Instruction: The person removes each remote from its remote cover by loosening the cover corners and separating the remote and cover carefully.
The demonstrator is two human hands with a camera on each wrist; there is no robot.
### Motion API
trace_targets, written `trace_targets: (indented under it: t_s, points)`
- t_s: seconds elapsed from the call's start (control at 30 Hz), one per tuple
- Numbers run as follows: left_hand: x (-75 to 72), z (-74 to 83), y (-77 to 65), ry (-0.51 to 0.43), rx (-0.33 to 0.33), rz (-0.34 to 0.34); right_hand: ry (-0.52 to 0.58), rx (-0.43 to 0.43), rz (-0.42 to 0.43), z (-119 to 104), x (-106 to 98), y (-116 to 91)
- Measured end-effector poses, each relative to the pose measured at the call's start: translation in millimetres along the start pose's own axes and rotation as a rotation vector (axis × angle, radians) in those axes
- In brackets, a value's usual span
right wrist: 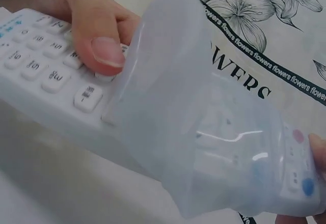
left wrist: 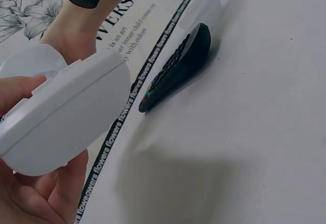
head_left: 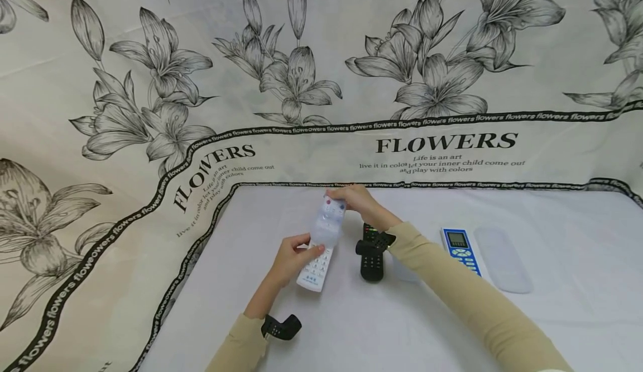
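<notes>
A white remote control (head_left: 315, 276) is held up at a slant over the table. My left hand (head_left: 292, 257) grips its lower half, thumb across the number keys. At the top end, near the red and blue buttons, my right hand (head_left: 358, 200) pinches it. A translucent soft sleeve (right wrist: 163, 76) wraps the upper part of the remote. In the right wrist view the sleeve is bunched, and its loose edge stands up beside my left thumb (right wrist: 102, 51). From the left wrist view, the remote's smooth bottom end (left wrist: 76, 112) faces the camera, with left fingers beneath it.
A black remote (head_left: 372, 270) lies just right of the white one, partly under my right wrist. Farther right are a blue-and-white remote (head_left: 458, 243) with a small screen and a flat translucent sleeve (head_left: 502, 260). Another translucent piece (head_left: 404, 272) shows beside my right forearm. Flower-printed cloth (head_left: 301, 154) hangs behind.
</notes>
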State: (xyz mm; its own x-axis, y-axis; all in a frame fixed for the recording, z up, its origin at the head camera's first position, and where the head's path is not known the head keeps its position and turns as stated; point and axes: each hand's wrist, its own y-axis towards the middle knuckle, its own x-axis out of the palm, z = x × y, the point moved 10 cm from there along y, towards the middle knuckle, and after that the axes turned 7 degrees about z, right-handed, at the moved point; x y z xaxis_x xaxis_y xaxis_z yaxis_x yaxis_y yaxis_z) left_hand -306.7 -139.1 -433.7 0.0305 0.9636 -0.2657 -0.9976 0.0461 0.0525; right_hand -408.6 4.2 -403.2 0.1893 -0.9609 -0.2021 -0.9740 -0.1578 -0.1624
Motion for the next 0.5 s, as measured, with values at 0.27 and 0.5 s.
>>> trace_targets:
  t_s: [0.27, 0.5]
  points:
    - [3.4, -8.5, -3.5, -0.02, 0.009, 0.005, -0.004, -0.009, 0.127, 2.5, -3.1, -4.2]
    - [8.4, -5.3, -5.6, -0.042, 0.022, 0.038, 0.075, 0.047, 0.198, 9.8, -7.1, -0.4]
